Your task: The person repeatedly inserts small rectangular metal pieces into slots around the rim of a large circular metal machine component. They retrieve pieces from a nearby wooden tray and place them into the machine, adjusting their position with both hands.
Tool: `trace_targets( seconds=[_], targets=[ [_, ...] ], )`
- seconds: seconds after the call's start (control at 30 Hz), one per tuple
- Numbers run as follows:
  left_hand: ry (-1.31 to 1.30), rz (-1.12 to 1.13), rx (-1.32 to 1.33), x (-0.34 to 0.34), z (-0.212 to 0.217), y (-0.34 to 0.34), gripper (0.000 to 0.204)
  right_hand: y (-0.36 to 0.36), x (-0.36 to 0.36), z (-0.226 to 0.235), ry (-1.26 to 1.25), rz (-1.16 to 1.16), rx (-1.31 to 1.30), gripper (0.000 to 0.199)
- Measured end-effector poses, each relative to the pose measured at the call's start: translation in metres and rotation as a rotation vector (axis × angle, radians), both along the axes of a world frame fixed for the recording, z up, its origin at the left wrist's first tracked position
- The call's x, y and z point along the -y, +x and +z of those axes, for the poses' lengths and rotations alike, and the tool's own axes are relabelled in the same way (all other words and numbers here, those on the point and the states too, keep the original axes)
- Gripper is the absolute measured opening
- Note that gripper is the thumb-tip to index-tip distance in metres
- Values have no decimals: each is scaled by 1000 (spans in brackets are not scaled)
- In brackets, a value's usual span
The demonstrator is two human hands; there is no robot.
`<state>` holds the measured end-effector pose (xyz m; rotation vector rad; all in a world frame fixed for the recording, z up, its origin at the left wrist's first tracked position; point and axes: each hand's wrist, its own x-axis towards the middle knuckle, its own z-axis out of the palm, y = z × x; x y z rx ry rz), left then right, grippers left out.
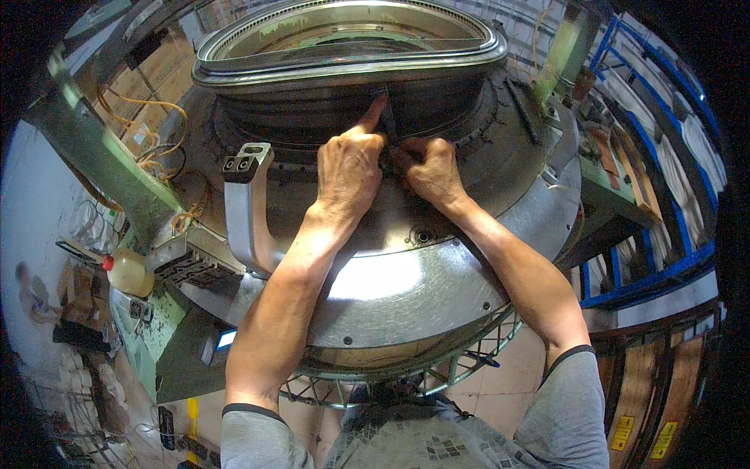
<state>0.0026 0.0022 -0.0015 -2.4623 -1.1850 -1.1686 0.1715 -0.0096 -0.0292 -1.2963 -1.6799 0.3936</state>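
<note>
Both my hands work close together at the dark cylinder wall [289, 113] of a large round machine. My left hand [349, 172] has its index finger stretched up against a narrow dark upright strip [390, 117] on that wall. Its other fingers are curled in, and what lies under them is hidden. Just to the right, my right hand [431, 170] is closed near the strip's lower end, thumb and fingers drawn together. Whatever it grips is too dark and small to name.
A shiny metal rim [351, 66] tops the cylinder. A curved metal bracket [248, 207] rises left of my left forearm. A broad steel ring [375, 289] curves below my arms. Green posts [109, 156] flank the machine. A red-capped plastic bottle [130, 272] stands left; blue racks [664, 141] are at right.
</note>
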Motion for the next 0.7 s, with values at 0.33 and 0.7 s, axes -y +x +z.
trace_targets(
  seconds=[0.33,0.7],
  targets=[
    [10,-22,13,-2,-2,0,7,1,-3,-6,38,18,17,17],
    [41,-34,3,-4,-2,0,6,0,-5,-8,50,16,3,15]
  ],
)
